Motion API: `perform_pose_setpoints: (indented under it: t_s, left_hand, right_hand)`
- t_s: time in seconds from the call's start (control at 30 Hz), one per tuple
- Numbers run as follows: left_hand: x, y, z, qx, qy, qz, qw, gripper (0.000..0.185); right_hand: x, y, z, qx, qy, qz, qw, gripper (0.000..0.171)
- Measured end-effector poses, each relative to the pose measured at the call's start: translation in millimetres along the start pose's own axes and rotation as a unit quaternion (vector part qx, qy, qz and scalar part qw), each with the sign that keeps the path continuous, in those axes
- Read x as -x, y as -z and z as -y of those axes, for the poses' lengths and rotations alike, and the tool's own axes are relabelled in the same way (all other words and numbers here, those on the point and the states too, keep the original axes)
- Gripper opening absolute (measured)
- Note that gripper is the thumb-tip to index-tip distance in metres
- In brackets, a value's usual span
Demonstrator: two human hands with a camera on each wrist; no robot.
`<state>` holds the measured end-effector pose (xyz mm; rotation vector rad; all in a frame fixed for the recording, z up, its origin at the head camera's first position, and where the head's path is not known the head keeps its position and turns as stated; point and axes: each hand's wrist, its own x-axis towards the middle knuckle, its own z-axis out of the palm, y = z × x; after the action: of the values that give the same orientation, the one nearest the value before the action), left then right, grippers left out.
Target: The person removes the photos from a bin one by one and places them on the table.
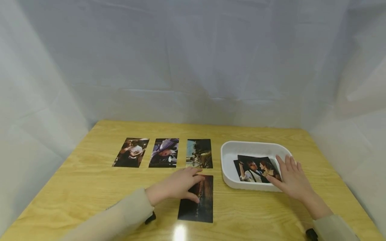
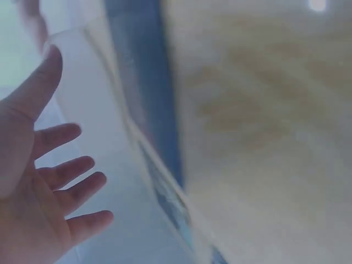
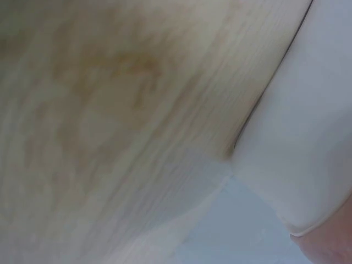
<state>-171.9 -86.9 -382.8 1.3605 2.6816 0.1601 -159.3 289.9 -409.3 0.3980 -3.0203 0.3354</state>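
Observation:
On the wooden table (image 1: 90,187) a dark photo (image 1: 199,206) lies near the front edge. My left hand (image 1: 187,182) rests on its upper left part with relaxed fingers; in the left wrist view the left hand (image 2: 49,176) shows an open palm with spread fingers. A white tray (image 1: 250,144) at the right holds a stack of photos (image 1: 253,167). My right hand (image 1: 289,174) lies over the tray's front right corner, fingers straight, thumb tip touching the top photo. The right wrist view is blurred and shows only the tray wall (image 3: 308,137) and table.
Three photos lie in a row behind the left hand: left (image 1: 131,152), middle (image 1: 164,152) and right (image 1: 199,153). White cloth walls (image 1: 193,67) close in the table on the back and both sides.

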Motion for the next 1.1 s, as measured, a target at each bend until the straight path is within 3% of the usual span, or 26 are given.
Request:
perform_pose_setpoints:
  t_s: [0.1, 0.27, 0.47, 0.63, 0.77, 0.9, 1.1]
  left_hand:
    - [-16.1, 10.3, -4.5, 0.010, 0.005, -0.053, 0.9986, 0.065]
    - [-54.9, 19.8, -14.4, 0.063, 0.033, -0.116, 0.9907, 0.062]
    - [-102.2, 21.7, -26.7, 0.119, 0.067, -0.143, 0.9804, 0.064]
    - [-135.7, 11.2, -35.7, 0.135, 0.083, -0.140, 0.9774, 0.063]
    - [-159.6, -2.4, -46.3, 0.119, 0.095, -0.124, 0.9805, 0.065]
    - [-176.3, -12.0, -58.0, 0.096, 0.120, -0.090, 0.9840, 0.069]
    - [-186.0, -26.3, -63.7, 0.056, 0.167, -0.014, 0.9843, 0.075]
  right_hand:
    - [0, 1, 0, 0.000, 0.001, 0.001, 1.000, 0.084]
    - [1, 2, -1, 0.007, 0.001, 0.001, 1.000, 0.085]
    - [0, 1, 0, 0.007, -0.002, -0.001, 1.000, 0.085]
    - [0, 1, 1, 0.008, -0.005, 0.000, 1.000, 0.085]
    - [1, 3, 1, 0.009, -0.010, 0.003, 1.000, 0.085]
    - [1, 3, 0, 0.013, -0.009, 0.000, 1.000, 0.084]
    - [-1, 1, 0, 0.014, -0.002, -0.001, 1.000, 0.085]
